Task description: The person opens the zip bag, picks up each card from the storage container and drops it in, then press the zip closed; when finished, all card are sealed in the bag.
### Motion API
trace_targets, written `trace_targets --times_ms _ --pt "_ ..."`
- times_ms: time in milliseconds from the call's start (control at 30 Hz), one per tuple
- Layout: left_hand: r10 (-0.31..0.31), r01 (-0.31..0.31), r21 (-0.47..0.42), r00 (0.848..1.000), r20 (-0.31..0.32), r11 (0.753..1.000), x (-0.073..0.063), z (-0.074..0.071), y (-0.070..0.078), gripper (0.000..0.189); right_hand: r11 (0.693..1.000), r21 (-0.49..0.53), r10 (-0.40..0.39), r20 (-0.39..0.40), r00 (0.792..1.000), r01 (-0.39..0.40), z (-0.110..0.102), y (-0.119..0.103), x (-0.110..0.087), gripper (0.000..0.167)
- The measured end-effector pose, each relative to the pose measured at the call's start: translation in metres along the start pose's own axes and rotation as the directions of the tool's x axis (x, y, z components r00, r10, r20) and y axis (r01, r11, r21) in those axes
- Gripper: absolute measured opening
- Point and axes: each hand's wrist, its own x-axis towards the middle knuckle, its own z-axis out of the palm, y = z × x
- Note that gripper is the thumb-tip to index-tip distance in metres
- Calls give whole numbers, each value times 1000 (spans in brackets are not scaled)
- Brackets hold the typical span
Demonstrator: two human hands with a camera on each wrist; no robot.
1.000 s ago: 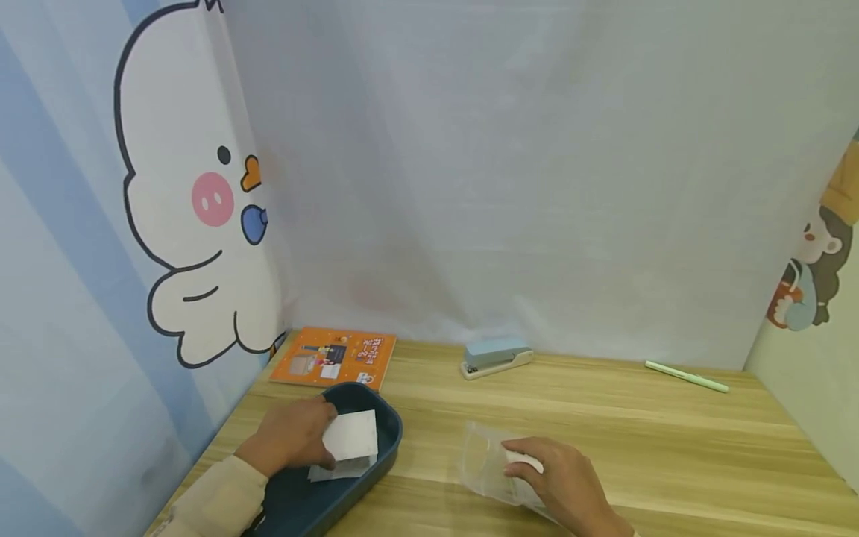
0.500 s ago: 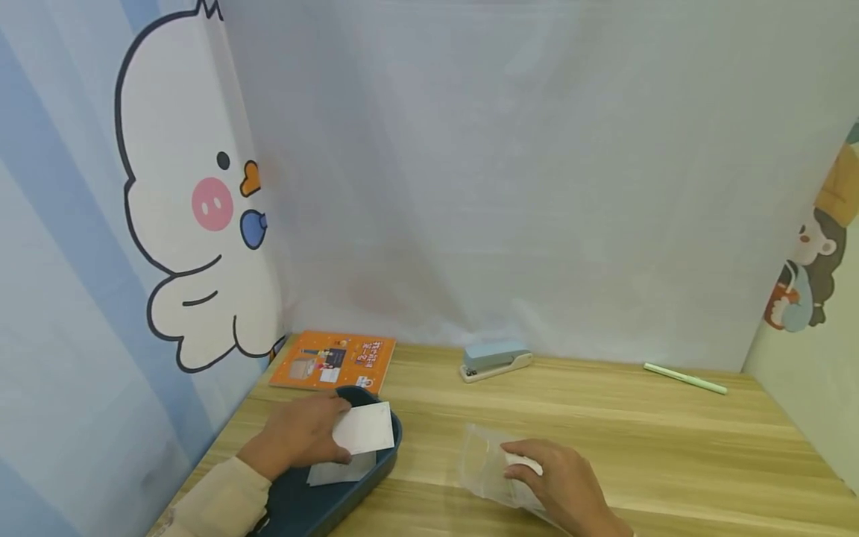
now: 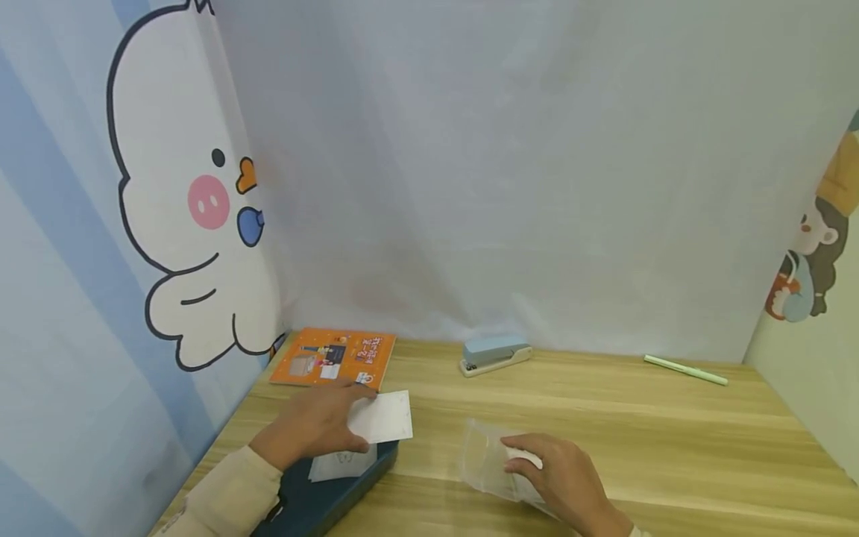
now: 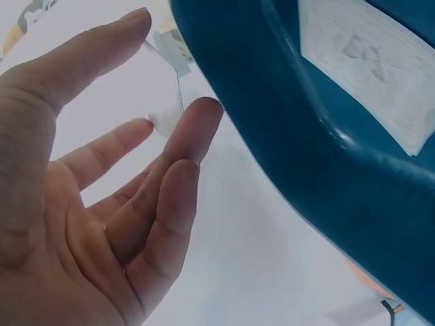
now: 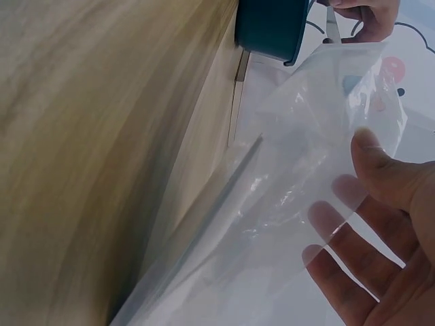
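Compared with 1 second ago, the left hand (image 3: 315,423) and its white card (image 3: 384,418) are sitting farther right, the card now overlapping the dark blue tray's (image 3: 302,503) far right corner and reaching past it in the head view. The right hand (image 3: 567,477) is staying nearly in place.

Nearest the person, the right hand is leaning in from the lower right, fingers pointing left, pinching a clear plastic bag (image 3: 486,459) between thumb and fingers; the fingertips are showing through the film. The bag's free edge is facing left, toward the card, and its long axis is slanting from far left to near right.

The left hand is stretching over the tray, pinching the card between thumb and fingers. The card's free edge is pointing right; its visible part is running left to right, tilting slightly away. Under it, a paper with a drawing (image 3: 342,464) is lying in the tray.

Farther off on the wooden table (image 3: 604,391), an orange book (image 3: 338,358), a blue stapler (image 3: 495,354) and a green pen (image 3: 686,370) are resting before a pale curtain (image 3: 523,171).
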Motion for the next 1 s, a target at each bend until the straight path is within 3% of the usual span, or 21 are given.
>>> trace_targets --times_ms 400,700,1000 --pt "98 -98 0 995 27 995 4 -1 27 61 999 -1 -46 -13 999 46 2 1 1 31" --pt "196 -196 1 980 33 981 4 5 52 58 999 -9 -41 -23 999 40 2 1 4 31" --pt "218 -219 30 976 14 975 7 11 65 58 999 -5 -44 -30 999 44 4 0 3 32"
